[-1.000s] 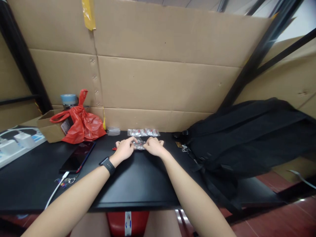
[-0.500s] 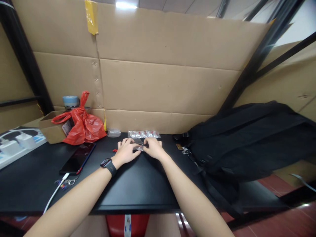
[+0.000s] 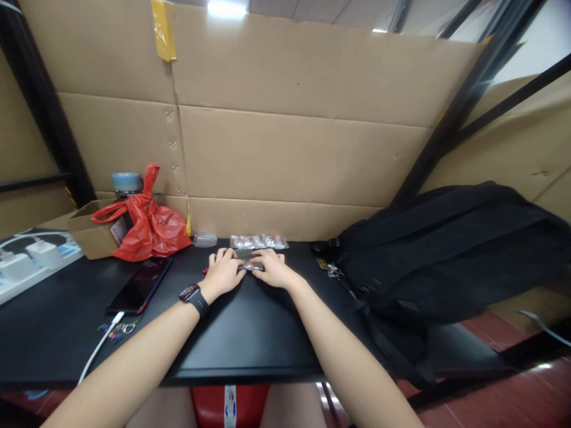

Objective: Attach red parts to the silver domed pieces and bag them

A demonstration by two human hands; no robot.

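Both hands meet at the middle of the black tabletop. A small shiny clear plastic packet [image 3: 252, 266] lies between them, low against the table. My left hand [image 3: 223, 271], with a dark watch on its wrist, pinches the packet's left end between thumb and fingers. On the other end are the thumb and fingers of my right hand [image 3: 273, 270]. The packet's contents are too small to make out. Just behind the hands lies a row of clear packets [image 3: 259, 242] with silvery and red bits inside. A small red piece [image 3: 206, 270] shows beside my left hand.
Clear plastic pieces [image 3: 205, 239] lie near the cardboard wall [image 3: 267, 154]. To the left are a red plastic bag [image 3: 154, 229], a cardboard box [image 3: 89, 235], a charging phone [image 3: 141, 285] and a power strip [image 3: 66, 258]. A black backpack [image 3: 446, 255] fills the right side.
My right hand's fingers have lowered and spread forward over the packet. The left thumb has drawn in towards its end, leaving more of the shiny packet visible between the thumbs.
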